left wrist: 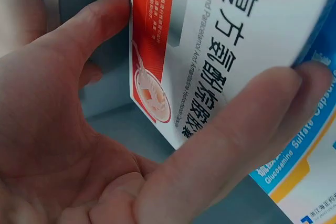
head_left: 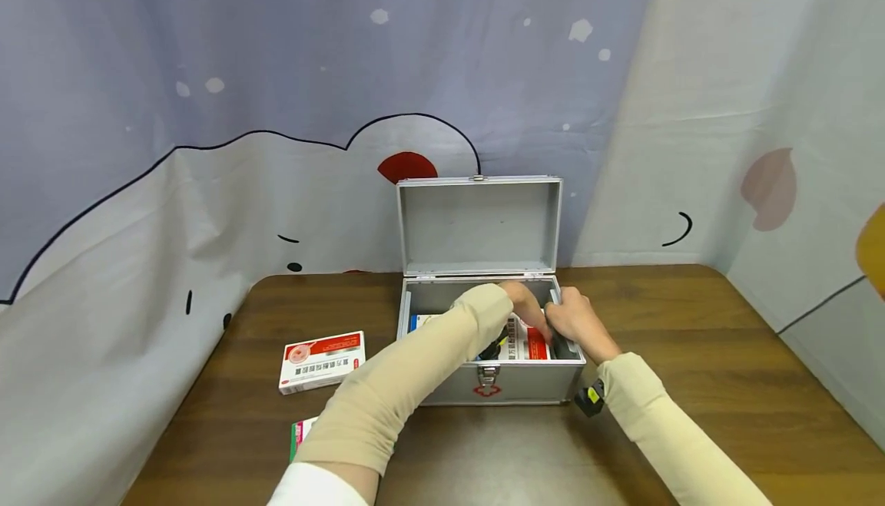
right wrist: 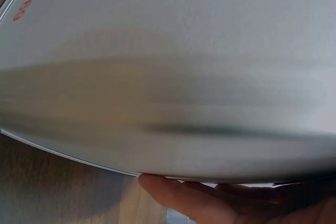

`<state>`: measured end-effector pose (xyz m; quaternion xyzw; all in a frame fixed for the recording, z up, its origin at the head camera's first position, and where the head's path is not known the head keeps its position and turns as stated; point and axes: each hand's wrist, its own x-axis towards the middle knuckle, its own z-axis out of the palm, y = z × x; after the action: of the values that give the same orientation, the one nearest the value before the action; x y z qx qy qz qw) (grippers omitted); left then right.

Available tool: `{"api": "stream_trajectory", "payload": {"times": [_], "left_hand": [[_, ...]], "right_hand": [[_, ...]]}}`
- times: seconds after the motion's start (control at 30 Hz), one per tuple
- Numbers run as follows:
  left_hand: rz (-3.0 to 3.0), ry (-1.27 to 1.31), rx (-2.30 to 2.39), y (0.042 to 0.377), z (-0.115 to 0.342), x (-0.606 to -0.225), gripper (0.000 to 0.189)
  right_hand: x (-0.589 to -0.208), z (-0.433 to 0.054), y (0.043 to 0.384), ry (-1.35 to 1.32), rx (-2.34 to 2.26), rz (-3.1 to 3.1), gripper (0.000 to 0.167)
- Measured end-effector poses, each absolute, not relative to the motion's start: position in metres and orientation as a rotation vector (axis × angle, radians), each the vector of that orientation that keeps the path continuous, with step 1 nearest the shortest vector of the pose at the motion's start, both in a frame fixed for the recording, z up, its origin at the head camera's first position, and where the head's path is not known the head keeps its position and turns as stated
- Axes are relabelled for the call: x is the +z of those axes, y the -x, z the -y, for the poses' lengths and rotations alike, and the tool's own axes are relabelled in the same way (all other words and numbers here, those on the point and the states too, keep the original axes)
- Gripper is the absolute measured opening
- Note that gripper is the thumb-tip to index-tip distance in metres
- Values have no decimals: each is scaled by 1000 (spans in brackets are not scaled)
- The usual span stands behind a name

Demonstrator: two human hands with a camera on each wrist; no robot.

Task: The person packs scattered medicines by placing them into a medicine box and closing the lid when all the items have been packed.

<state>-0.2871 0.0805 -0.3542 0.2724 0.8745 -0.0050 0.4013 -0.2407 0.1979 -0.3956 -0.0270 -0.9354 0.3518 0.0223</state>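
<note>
Red-and-white carton (left wrist: 231, 30): inside the metal case (head_left: 525, 385), long axis slanting steeply in the left wrist view, red band leftward; we read "Compound Paracetamol And Amantadine". Left hand (head_left: 527, 306): grips the carton between thumb and fingers. Right hand (head_left: 579, 322): grips the case's right rim. Blue-and-white carton (left wrist: 312, 169), alongside: we read "Glucosamine Sulfate".

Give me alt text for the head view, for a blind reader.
A person's left hand reaches into an open silver case holding medicine boxes, while the right hand grips its right rim. On the wooden table to its left lie a red-and-white box and another box partly hidden by the left arm.
</note>
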Motion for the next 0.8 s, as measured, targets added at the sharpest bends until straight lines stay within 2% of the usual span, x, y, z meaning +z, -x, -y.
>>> {"api": "stream_trajectory", "payload": {"times": [0.23, 0.47, 0.73, 0.8], "left_hand": [[-2188, -767, 79, 284, -83, -359, 50], [-2215, -770, 15, 283, -83, -361, 58], [-2207, -477, 124, 283, -82, -355, 56], [-2221, -507, 101, 282, -80, -354, 57]], "right_hand": [[-396, -198, 241, 94, 1108, 2886, 9], [-396, -196, 241, 98, 1075, 2901, 10], [-398, -195, 243, 112, 1089, 2921, 12], [-399, -194, 244, 110, 1081, 2922, 12]]}}
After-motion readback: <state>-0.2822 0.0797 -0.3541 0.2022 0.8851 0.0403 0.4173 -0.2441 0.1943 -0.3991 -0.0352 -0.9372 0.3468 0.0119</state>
